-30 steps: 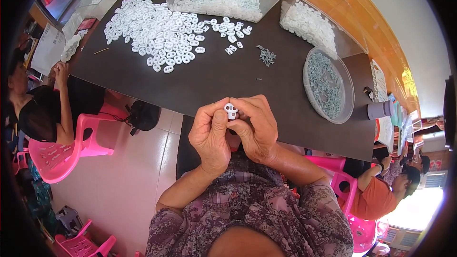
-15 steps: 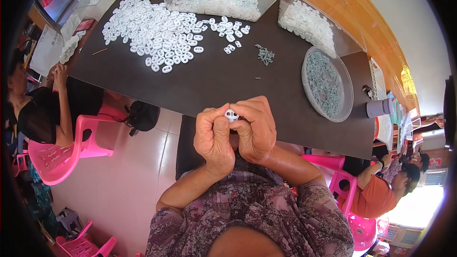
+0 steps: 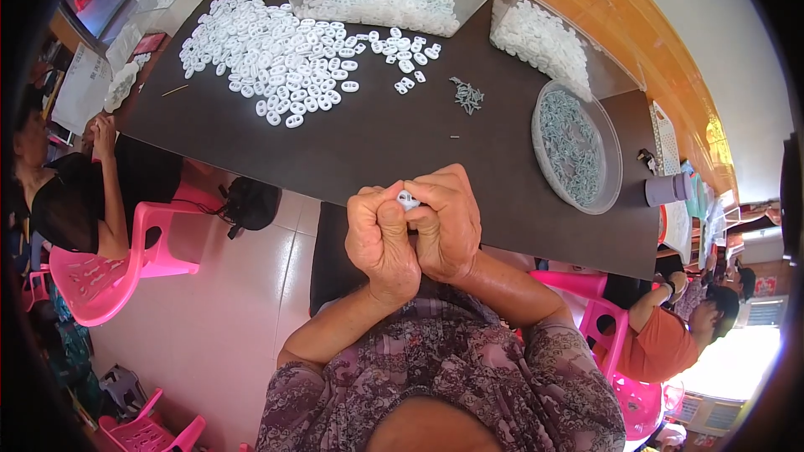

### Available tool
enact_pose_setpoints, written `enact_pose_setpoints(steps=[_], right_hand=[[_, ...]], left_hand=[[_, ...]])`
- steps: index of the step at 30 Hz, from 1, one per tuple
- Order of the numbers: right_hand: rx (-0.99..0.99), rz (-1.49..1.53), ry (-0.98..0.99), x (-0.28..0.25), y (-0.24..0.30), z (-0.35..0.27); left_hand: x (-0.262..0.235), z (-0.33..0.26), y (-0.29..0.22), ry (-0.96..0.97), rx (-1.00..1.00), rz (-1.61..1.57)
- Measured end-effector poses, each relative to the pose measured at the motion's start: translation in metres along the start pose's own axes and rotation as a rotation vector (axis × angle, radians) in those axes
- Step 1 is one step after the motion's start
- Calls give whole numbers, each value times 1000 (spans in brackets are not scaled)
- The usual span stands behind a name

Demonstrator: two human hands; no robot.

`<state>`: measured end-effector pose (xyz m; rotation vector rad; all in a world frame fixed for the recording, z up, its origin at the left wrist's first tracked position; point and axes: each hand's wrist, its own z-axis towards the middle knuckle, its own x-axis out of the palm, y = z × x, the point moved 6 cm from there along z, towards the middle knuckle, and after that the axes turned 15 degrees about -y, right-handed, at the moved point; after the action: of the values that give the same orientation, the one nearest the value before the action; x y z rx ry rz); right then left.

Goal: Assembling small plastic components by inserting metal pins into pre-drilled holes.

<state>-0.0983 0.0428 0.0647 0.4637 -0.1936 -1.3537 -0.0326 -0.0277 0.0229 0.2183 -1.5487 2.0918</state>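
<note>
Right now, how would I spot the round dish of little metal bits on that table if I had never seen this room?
Start at the dark table and go to its right-hand end. Past the loose heap of white plastic rings and the small scatter of screws sits a round clear dish. It alone is circular and holds grey metal pieces; the neighbouring clear tubs are rectangular and hold white parts.

White plastic pieces lie on a dark brown table. The chair is pink. The person's blouse has a purple-grey floral print.
</note>
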Motion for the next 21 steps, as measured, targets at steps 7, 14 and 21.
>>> enact_pose_setpoints(steps=[7,14,21], right_hand=[[-6,-3,-1,-3,-7,0],[-140,-283,284,-36,-25,36],[-233,-672,-125,-111,-126,167]], left_hand=[[5,0,3,56,-66,33],[24,17,18,318,-153,254],[64,47,29,519,338,549]])
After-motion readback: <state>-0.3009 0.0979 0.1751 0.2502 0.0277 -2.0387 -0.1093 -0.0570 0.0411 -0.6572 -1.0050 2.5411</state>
